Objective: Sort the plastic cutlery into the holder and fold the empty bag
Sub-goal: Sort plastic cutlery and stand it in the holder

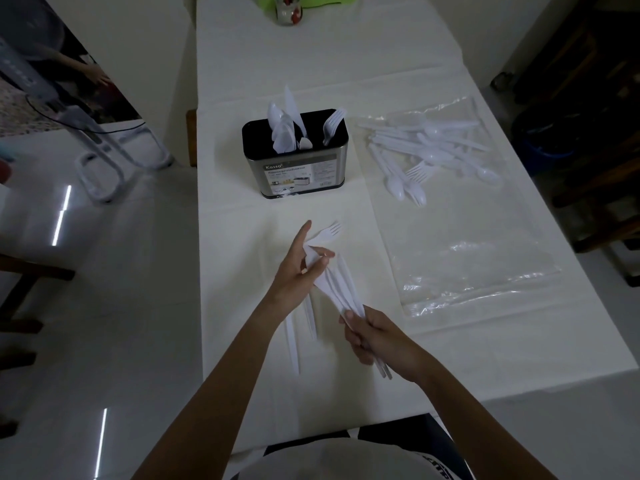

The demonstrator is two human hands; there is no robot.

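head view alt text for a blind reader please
The left hand and right hand hold a bundle of white plastic cutlery over a white table. Beyond stands a partly filled holder; to its right, loose cutlery lies at the far end of a clear bag.

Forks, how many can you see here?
3 at least: a held fork in the left hand, a standing fork in the holder, a loose fork on the bag. Others may be hidden.
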